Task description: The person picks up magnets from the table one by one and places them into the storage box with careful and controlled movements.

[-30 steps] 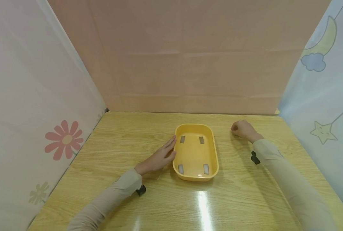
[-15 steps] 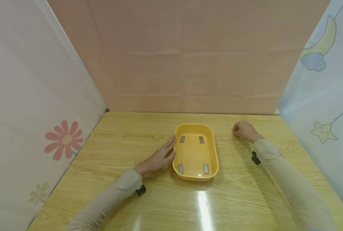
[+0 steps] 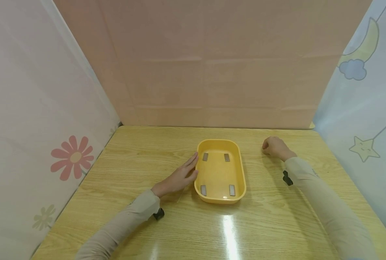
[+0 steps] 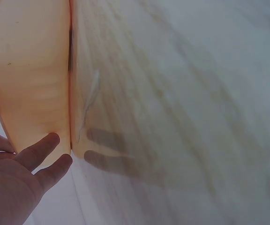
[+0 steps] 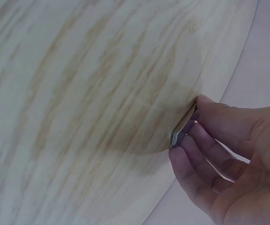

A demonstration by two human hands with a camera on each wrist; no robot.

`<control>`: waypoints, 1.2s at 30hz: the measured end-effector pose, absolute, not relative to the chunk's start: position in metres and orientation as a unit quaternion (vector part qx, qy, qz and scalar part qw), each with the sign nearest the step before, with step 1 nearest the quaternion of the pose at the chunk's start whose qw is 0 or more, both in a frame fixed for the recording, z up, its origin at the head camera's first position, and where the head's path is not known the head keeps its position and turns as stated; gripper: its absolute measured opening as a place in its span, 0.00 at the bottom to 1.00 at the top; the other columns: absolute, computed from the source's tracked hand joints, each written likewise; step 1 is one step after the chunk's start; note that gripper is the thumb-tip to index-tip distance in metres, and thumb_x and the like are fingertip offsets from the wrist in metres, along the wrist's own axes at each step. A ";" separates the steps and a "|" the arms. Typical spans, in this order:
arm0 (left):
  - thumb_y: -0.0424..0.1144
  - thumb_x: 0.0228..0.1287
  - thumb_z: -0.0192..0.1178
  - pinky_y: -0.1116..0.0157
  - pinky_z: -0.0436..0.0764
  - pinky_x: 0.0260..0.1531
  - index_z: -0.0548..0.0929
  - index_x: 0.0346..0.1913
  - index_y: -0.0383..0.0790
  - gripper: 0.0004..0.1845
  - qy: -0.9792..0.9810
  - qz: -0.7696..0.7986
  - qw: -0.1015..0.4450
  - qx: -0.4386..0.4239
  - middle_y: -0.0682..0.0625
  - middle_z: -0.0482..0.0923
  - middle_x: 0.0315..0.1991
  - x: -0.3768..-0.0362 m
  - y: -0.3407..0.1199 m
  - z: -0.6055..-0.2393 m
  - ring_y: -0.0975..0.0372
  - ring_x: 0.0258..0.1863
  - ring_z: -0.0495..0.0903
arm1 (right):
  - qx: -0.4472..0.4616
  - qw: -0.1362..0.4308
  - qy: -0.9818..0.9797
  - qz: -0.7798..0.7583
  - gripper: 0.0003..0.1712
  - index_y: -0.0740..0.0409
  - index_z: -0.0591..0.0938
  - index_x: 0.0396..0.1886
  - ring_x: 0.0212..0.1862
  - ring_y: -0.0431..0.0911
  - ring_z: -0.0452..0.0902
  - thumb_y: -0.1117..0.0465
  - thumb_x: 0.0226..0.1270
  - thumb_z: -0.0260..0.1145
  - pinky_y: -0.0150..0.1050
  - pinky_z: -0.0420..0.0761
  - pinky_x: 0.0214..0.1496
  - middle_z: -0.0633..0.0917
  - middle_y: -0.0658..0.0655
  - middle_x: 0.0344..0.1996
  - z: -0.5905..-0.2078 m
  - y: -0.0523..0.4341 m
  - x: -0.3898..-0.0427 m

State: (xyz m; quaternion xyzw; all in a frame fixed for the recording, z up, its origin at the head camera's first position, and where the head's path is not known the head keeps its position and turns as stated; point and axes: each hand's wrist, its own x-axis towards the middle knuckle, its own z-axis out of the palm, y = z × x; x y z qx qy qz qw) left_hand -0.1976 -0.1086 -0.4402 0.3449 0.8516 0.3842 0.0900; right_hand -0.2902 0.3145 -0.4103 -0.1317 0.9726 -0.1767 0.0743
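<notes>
The right hand is pinching a small flat grey piece between thumb and curled fingers, its edge touching the wooden counter; in the head view this right hand is resting well apart from the yellow tray, off to its right. The left hand is lying released, fingers straight, its fingertips touching the tray's left outer wall. The tray is sitting at the middle of the counter, and four small grey rectangular pieces are lying inside it, one near each corner.
</notes>
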 end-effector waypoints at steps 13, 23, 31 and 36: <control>0.40 0.80 0.46 0.57 0.54 0.71 0.46 0.78 0.30 0.33 0.853 0.381 0.091 0.345 0.47 0.34 0.80 -0.197 -0.109 -0.441 0.58 0.76 0.42 | -0.127 0.085 0.969 -0.193 0.09 0.75 0.84 0.37 0.36 0.57 0.80 0.69 0.61 0.70 0.55 0.81 0.42 0.85 0.70 0.36 -0.410 0.316 -0.289; 0.39 0.80 0.46 0.57 0.54 0.71 0.45 0.78 0.30 0.33 0.853 0.381 0.091 0.344 0.47 0.33 0.80 -0.197 -0.109 -0.440 0.58 0.77 0.41 | -0.124 0.092 0.968 -0.197 0.10 0.73 0.84 0.34 0.30 0.50 0.79 0.68 0.60 0.72 0.55 0.81 0.41 0.85 0.62 0.30 -0.408 0.318 -0.289; 0.38 0.80 0.45 0.56 0.54 0.71 0.45 0.78 0.30 0.33 0.852 0.383 0.090 0.344 0.48 0.33 0.80 -0.196 -0.109 -0.441 0.57 0.77 0.41 | -0.122 0.094 0.968 -0.199 0.09 0.70 0.83 0.31 0.27 0.48 0.79 0.67 0.59 0.73 0.55 0.80 0.41 0.84 0.57 0.25 -0.407 0.317 -0.288; 0.40 0.81 0.45 0.57 0.54 0.71 0.45 0.78 0.31 0.33 0.853 0.383 0.093 0.341 0.49 0.33 0.80 -0.197 -0.109 -0.441 0.59 0.77 0.41 | -0.123 0.092 0.969 -0.193 0.08 0.68 0.83 0.30 0.30 0.51 0.79 0.66 0.59 0.73 0.58 0.79 0.43 0.84 0.58 0.27 -0.407 0.317 -0.287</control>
